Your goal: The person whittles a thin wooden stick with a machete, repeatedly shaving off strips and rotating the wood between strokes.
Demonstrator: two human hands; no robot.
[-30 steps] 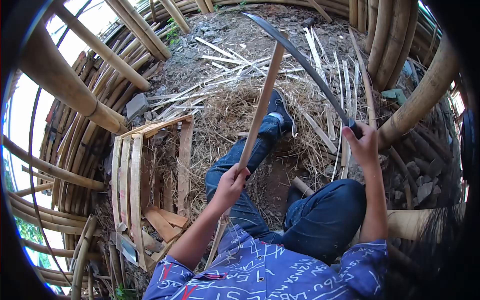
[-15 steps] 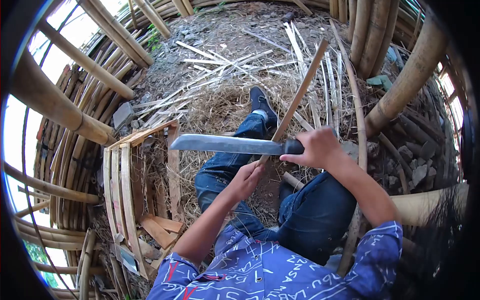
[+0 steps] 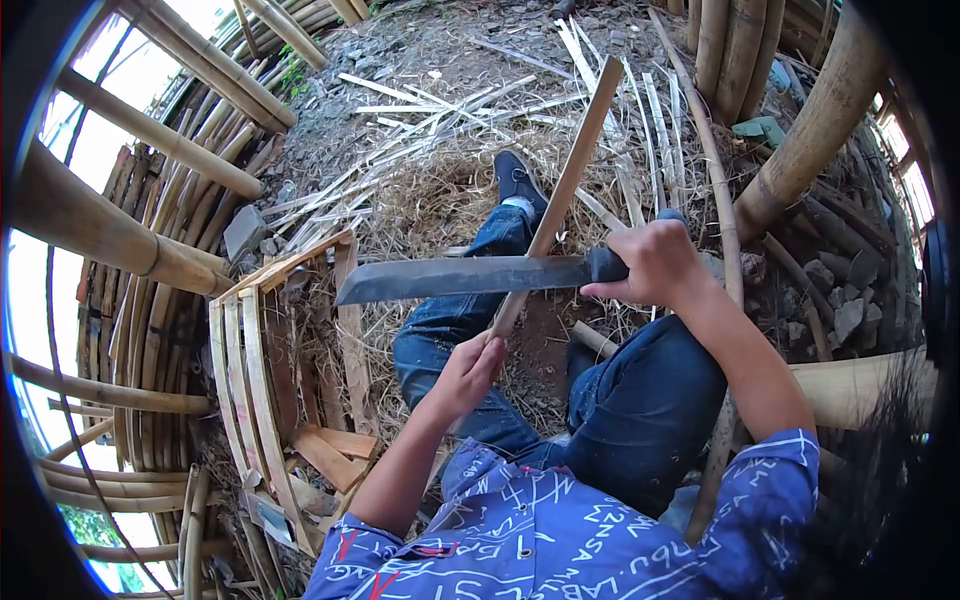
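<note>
My left hand is closed round the near end of a long bamboo strip, which slants up and away to the right between my legs. In my right hand is the dark handle of a machete. Its broad blade points left and crosses over the strip a little beyond my left hand. The blade's flat side faces up toward me, and its squared tip reaches out over the wooden crate's side.
A slatted wooden crate stands at my left with wood scraps beside it. Pale split strips and shavings litter the ground ahead. Thick bamboo poles rise on both sides, and a long pole lies along my right.
The machete has moved up along the strip, away from my left hand, with its blade turned flatter. My left hand and the strip have shifted slightly left and toward me.
</note>
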